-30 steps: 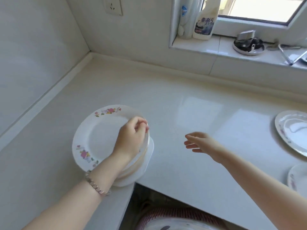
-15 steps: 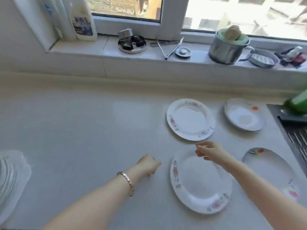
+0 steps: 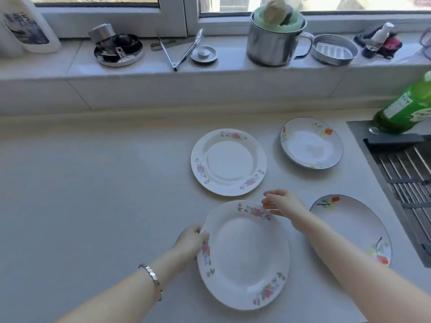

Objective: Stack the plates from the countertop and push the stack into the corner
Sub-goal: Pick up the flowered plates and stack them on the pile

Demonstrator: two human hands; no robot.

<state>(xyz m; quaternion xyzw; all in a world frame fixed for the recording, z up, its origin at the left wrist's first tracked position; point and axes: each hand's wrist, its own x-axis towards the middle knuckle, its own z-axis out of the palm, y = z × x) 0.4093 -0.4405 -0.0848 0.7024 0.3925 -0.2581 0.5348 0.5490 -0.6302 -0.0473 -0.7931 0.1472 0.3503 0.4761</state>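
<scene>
The left hand (image 3: 191,241) grips the left rim of the near floral plate (image 3: 245,255), fingers curled round the edge, with a silver bracelet (image 3: 152,279) on the wrist behind it. The right hand (image 3: 282,203) is at the same plate's far right rim, thumb and fingers narrowly parted over the flower pattern. I cannot tell whether they pinch the rim or only touch it. This plate lies between the two hands on the pale tabletop (image 3: 93,183). Just beyond the right hand sits a second floral plate (image 3: 228,162), apart from the held one. Farther beyond and to that hand's right is a blue-rimmed plate (image 3: 311,143) with orange flowers. An oval plate (image 3: 352,227) lies just right of the right forearm. Well to the right of it are the sink (image 3: 405,183) and a green bottle (image 3: 405,106).
</scene>
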